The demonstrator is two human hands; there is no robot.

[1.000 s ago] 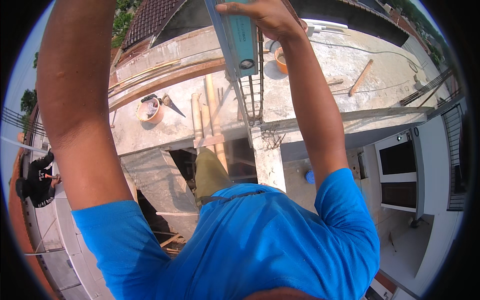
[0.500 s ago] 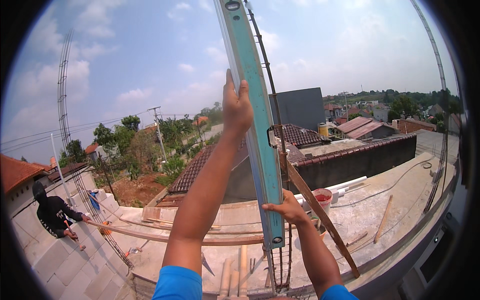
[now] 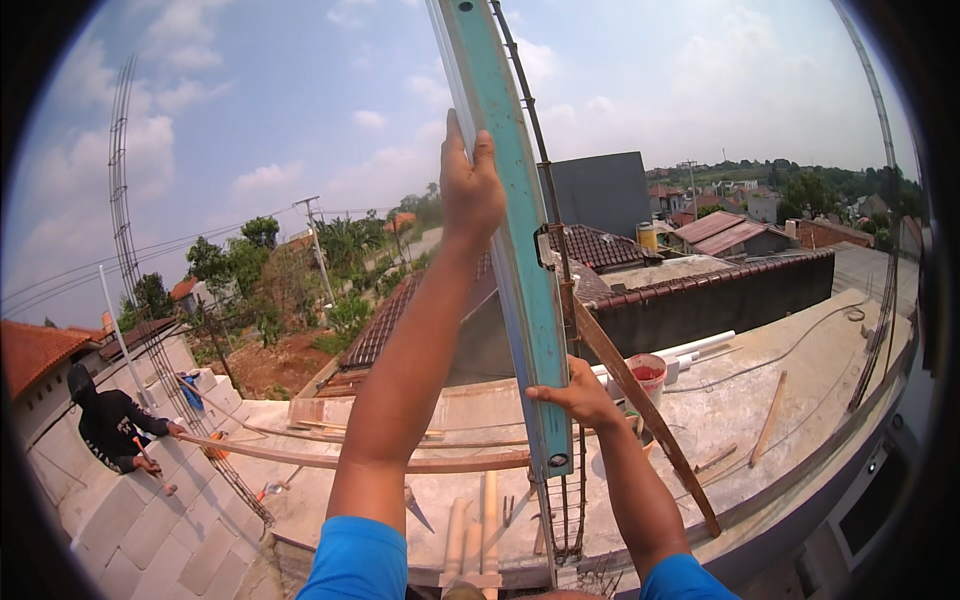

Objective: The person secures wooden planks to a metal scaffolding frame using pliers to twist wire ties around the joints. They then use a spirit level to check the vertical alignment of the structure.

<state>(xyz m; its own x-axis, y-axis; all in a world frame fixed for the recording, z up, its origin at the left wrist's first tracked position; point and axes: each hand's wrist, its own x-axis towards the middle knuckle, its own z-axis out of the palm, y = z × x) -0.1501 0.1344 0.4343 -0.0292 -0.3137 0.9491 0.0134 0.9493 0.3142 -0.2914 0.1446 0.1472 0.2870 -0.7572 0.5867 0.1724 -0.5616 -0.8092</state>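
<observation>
A long teal spirit level (image 3: 515, 180) stands nearly upright in front of me, its top running out of the picture. A pale, straight metal edge shows along its left side. My left hand (image 3: 472, 190) grips the level at its upper part, thumb against the teal face and fingers pointing up behind the left edge. Lower down, my right hand (image 3: 580, 397) holds the right side near the bottom end, its thumb laid across the face. Just behind the level rises a thin rebar column (image 3: 545, 180). A slanting wooden plank (image 3: 640, 410) leans close to my right hand.
At left, a person in black (image 3: 105, 425) behind a block wall (image 3: 160, 525) holds a hammer (image 3: 155, 467) and touches a long wooden batten (image 3: 400, 463). A bucket (image 3: 647, 372) and white pipes (image 3: 700, 345) lie beyond the plank. More rebar (image 3: 887, 270) stands at right.
The level and both my hands sit slightly higher in the picture, with the same grip. The person at left has lowered the hammer a little.
</observation>
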